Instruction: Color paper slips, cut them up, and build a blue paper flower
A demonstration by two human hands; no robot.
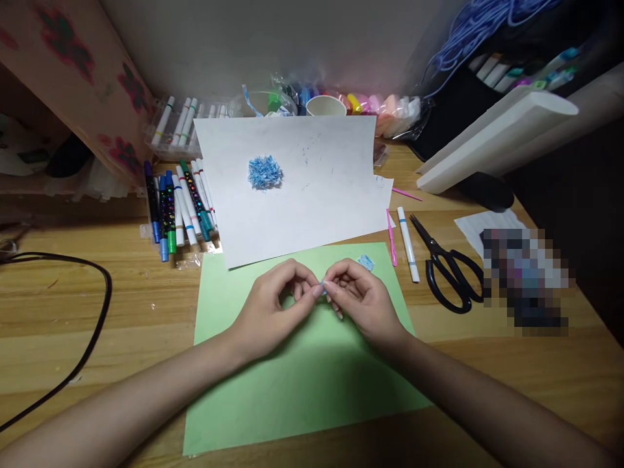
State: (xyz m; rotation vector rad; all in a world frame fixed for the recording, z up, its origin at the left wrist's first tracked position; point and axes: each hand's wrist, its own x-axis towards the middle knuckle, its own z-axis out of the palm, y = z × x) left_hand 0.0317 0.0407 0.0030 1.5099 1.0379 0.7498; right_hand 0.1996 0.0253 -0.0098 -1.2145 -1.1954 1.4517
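Nearest is the green sheet, flat on the wooden table; both hands are up over it, near its far side. The left hand has its thumb and pointing finger pinched shut, with the other fingers curled in; the right hand is pinched the same way; their tips meet, and together they hold a small blue bit; most of it is hidden, so I cannot tell its full shape.

Just past the right hand, on the green sheet, lies a blue and white piece; it looks flat, so I think it is a part not worked on yet. Off to the right are black scissors and a white marker, with no hand on them.

Farther off is the white paper, its near edge lying over the green sheet; on it sits a fluffy blue heap, which looks like lots of little bits, so I guess a good lot is done; the bit in the fingers seems only partway done, and the flat piece looks left over. Farthest back, a clear tub has a blue and white strip poking up; I cannot tell how much more is in there.
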